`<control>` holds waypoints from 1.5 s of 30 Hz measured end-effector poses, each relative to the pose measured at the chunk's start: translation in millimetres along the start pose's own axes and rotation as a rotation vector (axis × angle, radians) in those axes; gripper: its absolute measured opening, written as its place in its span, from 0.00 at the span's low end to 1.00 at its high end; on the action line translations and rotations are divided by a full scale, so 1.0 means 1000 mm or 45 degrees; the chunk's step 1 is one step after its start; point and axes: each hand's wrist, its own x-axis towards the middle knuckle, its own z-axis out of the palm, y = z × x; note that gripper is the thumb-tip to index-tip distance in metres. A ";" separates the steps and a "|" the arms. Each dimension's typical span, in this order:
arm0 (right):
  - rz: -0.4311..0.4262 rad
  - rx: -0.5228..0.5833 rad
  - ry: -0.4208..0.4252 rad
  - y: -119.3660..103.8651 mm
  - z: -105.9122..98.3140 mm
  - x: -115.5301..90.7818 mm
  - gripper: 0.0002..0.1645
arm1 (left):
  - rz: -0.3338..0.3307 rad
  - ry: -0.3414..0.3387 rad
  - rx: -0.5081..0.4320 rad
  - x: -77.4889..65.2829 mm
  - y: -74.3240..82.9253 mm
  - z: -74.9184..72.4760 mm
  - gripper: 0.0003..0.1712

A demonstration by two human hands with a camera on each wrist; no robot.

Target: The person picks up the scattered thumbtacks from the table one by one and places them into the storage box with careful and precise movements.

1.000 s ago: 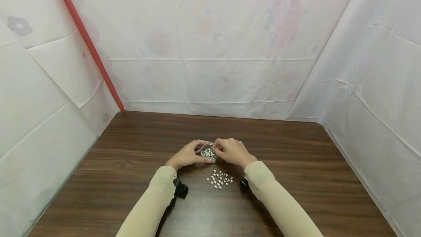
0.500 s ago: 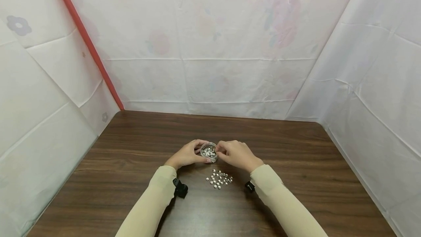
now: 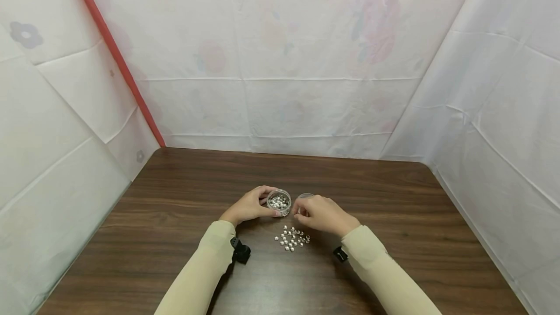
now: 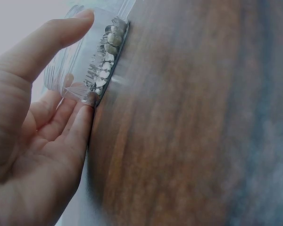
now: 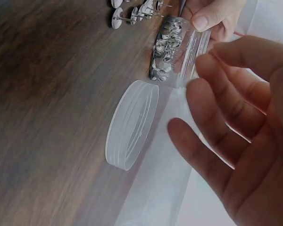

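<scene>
A clear screw-top jar (image 4: 56,70) stands on the table with silver thumbtacks (image 5: 167,47) inside it. My left hand (image 3: 251,204) grips its side, thumb near me and fingers behind. To the right of the jar, my right hand (image 3: 325,214) hovers with loosely bent fingers, thumb and index tips close together. No tack shows between them in the right wrist view. Under that hand lies the jar's clear lid (image 5: 132,127), partly covered by it in the head view. Several loose thumbtacks (image 3: 292,238) are scattered on the table in front of the jar.
The dark wood-grain table (image 3: 210,174) reaches back to a white patterned sheet (image 3: 297,62). Similar sheets hang at both sides, with a red strip (image 3: 118,57) at the left corner. A black wrist camera (image 3: 240,252) sits on my left wrist.
My right hand has drawn away from the jar's mouth to the right and a little toward me, exposing part of the lid. My left hand and the jar stay in place.
</scene>
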 end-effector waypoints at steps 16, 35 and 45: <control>-0.024 0.130 -0.144 0.010 0.007 -0.031 0.03 | 0.004 0.002 -0.007 0.002 0.000 0.000 0.41; -0.001 0.020 -0.094 0.012 0.017 -0.042 0.05 | 0.020 -0.081 0.003 -0.013 0.032 -0.006 0.41; 0.006 0.033 -0.106 0.013 0.019 -0.042 0.06 | -0.014 -0.004 -0.022 0.000 -0.001 0.001 0.41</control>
